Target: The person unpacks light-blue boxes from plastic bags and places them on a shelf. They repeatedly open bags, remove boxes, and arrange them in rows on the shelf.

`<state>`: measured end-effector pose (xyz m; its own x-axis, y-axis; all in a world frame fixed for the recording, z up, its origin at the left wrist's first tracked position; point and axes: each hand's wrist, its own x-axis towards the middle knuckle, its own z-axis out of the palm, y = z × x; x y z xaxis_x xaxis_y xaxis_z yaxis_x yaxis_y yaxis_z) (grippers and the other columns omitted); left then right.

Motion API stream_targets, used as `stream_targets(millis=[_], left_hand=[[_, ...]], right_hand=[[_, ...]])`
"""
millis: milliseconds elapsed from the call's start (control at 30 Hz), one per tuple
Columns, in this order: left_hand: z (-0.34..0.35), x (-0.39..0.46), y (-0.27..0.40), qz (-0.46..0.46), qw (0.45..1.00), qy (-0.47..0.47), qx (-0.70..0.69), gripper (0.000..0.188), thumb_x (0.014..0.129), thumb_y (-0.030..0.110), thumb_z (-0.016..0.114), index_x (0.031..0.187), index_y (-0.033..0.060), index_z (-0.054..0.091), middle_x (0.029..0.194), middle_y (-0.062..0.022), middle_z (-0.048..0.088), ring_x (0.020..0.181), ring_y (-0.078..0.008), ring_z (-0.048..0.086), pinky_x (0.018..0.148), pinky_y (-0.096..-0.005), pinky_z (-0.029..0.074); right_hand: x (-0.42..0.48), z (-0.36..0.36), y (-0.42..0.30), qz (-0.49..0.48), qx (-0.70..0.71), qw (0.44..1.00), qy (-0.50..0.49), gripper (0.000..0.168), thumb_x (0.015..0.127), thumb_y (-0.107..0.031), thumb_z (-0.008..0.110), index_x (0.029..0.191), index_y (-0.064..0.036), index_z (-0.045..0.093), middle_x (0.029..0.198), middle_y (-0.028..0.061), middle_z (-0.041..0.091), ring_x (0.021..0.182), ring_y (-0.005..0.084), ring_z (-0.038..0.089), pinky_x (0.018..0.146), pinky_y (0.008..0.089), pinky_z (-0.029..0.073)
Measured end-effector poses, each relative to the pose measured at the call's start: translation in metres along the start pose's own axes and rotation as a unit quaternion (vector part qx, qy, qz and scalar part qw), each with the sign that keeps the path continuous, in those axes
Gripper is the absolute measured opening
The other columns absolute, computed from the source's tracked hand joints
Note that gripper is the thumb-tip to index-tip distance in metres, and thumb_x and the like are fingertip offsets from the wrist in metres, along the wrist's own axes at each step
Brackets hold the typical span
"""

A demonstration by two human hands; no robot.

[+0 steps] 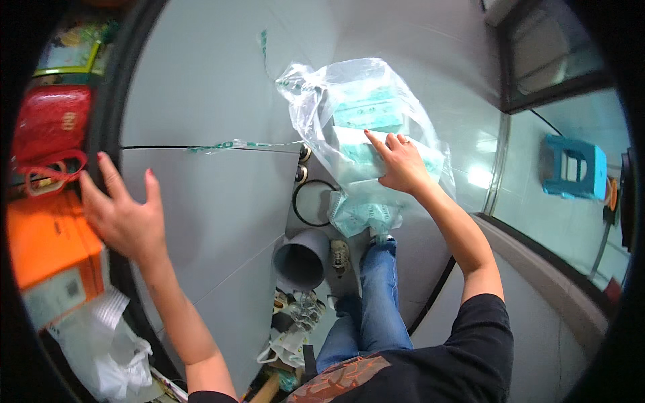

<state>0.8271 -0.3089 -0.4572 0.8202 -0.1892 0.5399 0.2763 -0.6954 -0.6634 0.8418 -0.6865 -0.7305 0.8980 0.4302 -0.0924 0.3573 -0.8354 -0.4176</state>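
Observation:
A clear plastic bag point(312, 90) with green-and-white packages point(370, 113) inside lies in front of me, its knotted top at the left. My right hand point(400, 158) rests on the bag over the nearer package, fingers apart, index finger pointing out. A strip of green-printed clear tape point(221, 146) trails left from the bag. Far to the left, my left hand point(123, 216) is spread beside an orange box point(50, 237), holding nothing; whether it touches the box I cannot tell. A red bag point(53, 121) with red handles sits just beyond those fingers.
A grey cylindrical bin point(301, 259) stands near my feet, with a black ring point(297, 201) beyond it. White plastic bags point(113, 362) lie at the lower left. A blue plastic stool point(574, 167) is past the door frame point(496, 166) at the right.

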Motion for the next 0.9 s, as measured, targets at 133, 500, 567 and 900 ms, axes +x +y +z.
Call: stream_targets(millis=[133,500,567,900], left_hand=[[-0.002,-0.012,-0.021,0.003,0.994,-0.015,-0.105,0.075,0.083,0.042,0.069,0.147,0.0156,0.039,0.145,-0.0283,0.038,0.133,-0.043,0.038,0.11,-0.0488,0.031],[-0.256,-0.196,-0.093,-0.128,0.112,-0.355,-0.919,0.122,0.075,0.08,0.054,0.154,0.0092,-0.006,0.146,-0.0263,0.033,0.129,-0.0439,0.044,0.095,-0.054,0.049],[-0.274,-0.24,-0.117,-0.162,0.123,-0.377,-0.904,0.104,0.082,0.062,0.063,0.151,0.0033,0.012,0.138,-0.024,0.043,0.121,-0.0372,0.053,0.094,-0.0471,0.051],[-0.324,-0.43,-0.22,-0.328,0.201,-0.288,-0.877,0.1,0.061,0.017,0.065,0.152,0.0076,0.023,0.131,-0.0234,0.05,0.118,-0.0327,0.056,0.097,-0.0418,0.049]], right_hand=[[-0.096,-0.114,-0.066,-0.024,0.095,0.966,0.24,0.1,0.053,-0.02,0.076,0.146,-0.012,0.039,0.103,0.0128,0.051,0.095,0.032,0.05,0.085,0.0401,0.045],[-0.392,-0.163,-0.313,-0.183,-0.063,0.863,0.467,0.049,0.079,-0.026,0.073,0.126,-0.033,0.061,0.102,0.0044,0.045,0.101,0.0196,0.046,0.093,0.0379,0.044],[-0.431,-0.157,-0.359,-0.226,-0.073,0.88,0.411,0.05,0.08,-0.022,0.07,0.127,-0.032,0.06,0.099,0.0033,0.043,0.1,0.019,0.046,0.093,0.0362,0.045],[-0.472,-0.156,-0.457,-0.452,0.253,0.855,0.01,0.045,0.077,-0.026,0.077,0.119,-0.017,0.066,0.104,0.0069,0.062,0.105,0.0223,0.06,0.093,0.0418,0.048]])
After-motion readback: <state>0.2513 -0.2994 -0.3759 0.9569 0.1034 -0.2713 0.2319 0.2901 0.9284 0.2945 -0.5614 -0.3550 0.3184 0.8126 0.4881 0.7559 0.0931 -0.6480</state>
